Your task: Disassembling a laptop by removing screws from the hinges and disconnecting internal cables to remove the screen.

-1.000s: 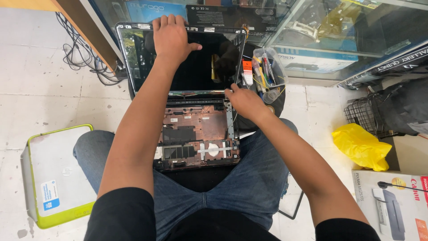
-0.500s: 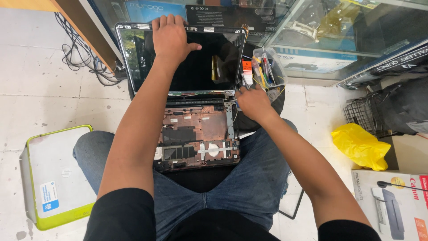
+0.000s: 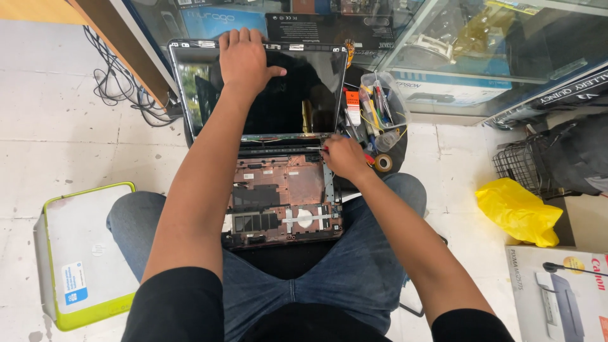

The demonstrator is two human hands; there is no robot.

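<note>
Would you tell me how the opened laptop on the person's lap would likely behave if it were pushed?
The laptop rests on the thighs, so it may slide or tip. Its screen is steadied by the left hand and might swing. The exposed base looks fragile.

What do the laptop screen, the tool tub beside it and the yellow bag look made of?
Laptop screen: glossy glass or plastic; it mirrors the surroundings. Left hand rests on its top edge.
Tool tub: clear, thin plastic; the tools inside show through.
Yellow bag: thin plastic film, crumpled, with a slight sheen.
</note>
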